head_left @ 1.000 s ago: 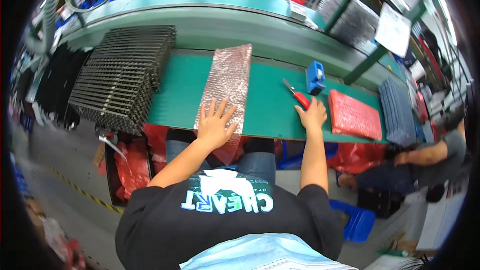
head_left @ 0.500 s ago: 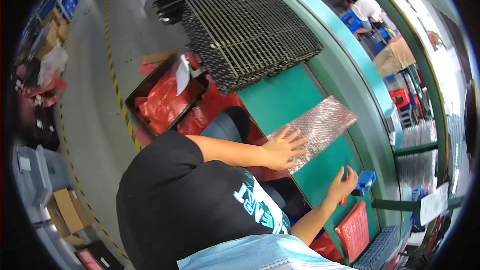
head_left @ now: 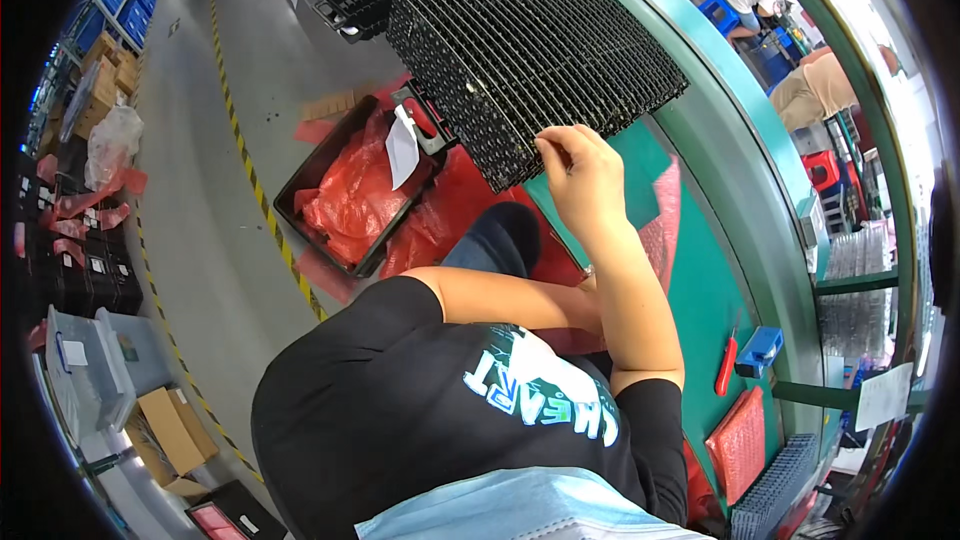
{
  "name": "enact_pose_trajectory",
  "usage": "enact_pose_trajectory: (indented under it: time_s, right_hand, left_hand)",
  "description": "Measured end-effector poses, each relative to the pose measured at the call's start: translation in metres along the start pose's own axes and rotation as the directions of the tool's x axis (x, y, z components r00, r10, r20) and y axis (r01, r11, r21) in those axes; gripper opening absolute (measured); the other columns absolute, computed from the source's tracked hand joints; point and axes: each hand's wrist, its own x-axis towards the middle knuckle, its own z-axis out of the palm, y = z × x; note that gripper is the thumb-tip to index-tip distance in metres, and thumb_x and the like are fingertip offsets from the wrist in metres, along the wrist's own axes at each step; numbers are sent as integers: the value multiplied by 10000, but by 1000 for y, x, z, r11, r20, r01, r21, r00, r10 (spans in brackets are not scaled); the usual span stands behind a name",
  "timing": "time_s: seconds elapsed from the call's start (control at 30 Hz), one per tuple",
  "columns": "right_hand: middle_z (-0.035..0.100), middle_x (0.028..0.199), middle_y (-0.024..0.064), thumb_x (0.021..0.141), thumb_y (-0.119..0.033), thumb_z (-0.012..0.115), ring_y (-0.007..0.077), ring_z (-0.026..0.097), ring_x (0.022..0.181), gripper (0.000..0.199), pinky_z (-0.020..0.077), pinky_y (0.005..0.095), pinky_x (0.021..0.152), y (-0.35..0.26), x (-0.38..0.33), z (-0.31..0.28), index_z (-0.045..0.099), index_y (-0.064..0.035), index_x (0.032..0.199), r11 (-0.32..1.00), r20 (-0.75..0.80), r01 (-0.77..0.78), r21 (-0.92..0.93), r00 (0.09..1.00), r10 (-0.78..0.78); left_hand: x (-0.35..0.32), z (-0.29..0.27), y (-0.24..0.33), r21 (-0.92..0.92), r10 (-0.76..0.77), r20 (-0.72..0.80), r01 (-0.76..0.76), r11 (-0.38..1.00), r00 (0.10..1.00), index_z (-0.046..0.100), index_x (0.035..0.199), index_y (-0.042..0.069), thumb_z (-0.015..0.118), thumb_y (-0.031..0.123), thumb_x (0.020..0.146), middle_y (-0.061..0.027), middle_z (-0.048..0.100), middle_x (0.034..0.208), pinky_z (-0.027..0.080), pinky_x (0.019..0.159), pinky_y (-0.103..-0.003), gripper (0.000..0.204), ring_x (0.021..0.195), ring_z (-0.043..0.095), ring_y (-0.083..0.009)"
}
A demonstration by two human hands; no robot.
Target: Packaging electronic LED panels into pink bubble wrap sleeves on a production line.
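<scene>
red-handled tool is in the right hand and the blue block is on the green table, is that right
Not quite: the head view shows the red-handled tool lying on the green table, not in the right hand, which is at the stack of black slatted parts. The blue block is indeed on that table.

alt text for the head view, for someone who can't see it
A person's curled right hand is at the near corner of stacked black slatted racks; the left hand is mostly hidden behind the right forearm. Pink bubble wrap curls beside it; a red-handled tool lies on the green workbench.
</scene>
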Motion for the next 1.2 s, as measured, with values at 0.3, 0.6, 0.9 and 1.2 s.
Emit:
enact_pose_trajectory:
  time_s: [0.3, 0.6, 0.9, 1.2]
  right_hand:
    - [675, 879, 71, 800, -52, 711, 236, 628, 677, 101, 507, 326, 613, -2, -9, -10, 701, -44, 900, 987, 18, -159, 8, 987, 159]
    - [685, 1060, 77, 746, -101, 741, 242, 650, 903, 299, 508, 337, 756, 40, -88, -69, 691, -77, 1039, 776, -89, -75, -626, 996, 24]
    - [534, 1322, 150, 790, -177, 717, 387, 544, 1172, 631, 490, 480, 862, 185, -172, -148, 467, -106, 1365, 403, -325, -883, -239, 464, 824]
    - [432, 1432, 208, 874, -350, 672, 417, 408, 1338, 629, 350, 461, 1092, 178, -185, -118, 462, -67, 1394, 674, -268, -391, -626, 920, 285]
  left_hand:
    - [51, -48, 29, 176, -257, 752, 191, 966, 607, 446, 1438, 67, 453, 477, 908, -193, 384, 1528, 120, 1140, -682, 671, 1401, 296, -491]
    - [36, -62, 7, 36, -278, 624, 329, 944, 730, 519, 1385, 125, 491, 435, 940, -186, 457, 1452, 184, 1140, -623, 543, 1307, 412, -397]
    - [19, -36, 8, 42, -208, 358, 207, 977, 910, 522, 1402, 153, 516, 486, 916, -188, 430, 1491, 149, 1130, -674, 590, 1349, 374, -444]
    - [21, -36, 9, 56, -238, 375, 235, 970, 896, 490, 1441, 193, 511, 490, 915, -162, 401, 1530, 142, 1144, -661, 605, 1429, 291, -439]
